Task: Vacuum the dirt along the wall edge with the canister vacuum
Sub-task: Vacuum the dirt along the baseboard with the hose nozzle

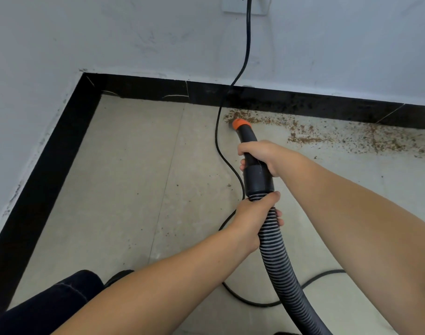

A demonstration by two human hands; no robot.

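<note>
The right hand point(262, 158) is gripping the black nozzle tube point(251, 151), fingers curled round it, and the left hand point(255, 218) is clutching the ribbed hose point(276, 252) below, while the orange tip point(240, 124) is touching the brown dirt point(327, 135) lying along the floor's point(134, 177) far edge beside the black skirting point(303, 102).

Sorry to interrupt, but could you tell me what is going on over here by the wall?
A person is vacuuming dirt along the wall edge. The right hand grips the black nozzle tube, and the left hand holds the ribbed hose just behind it. The orange tip is down at the left end of a brown dirt trail that runs rightward along the black baseboard, so most of it is not yet picked up. A black power cord hangs from the wall outlet down to the floor.
</note>
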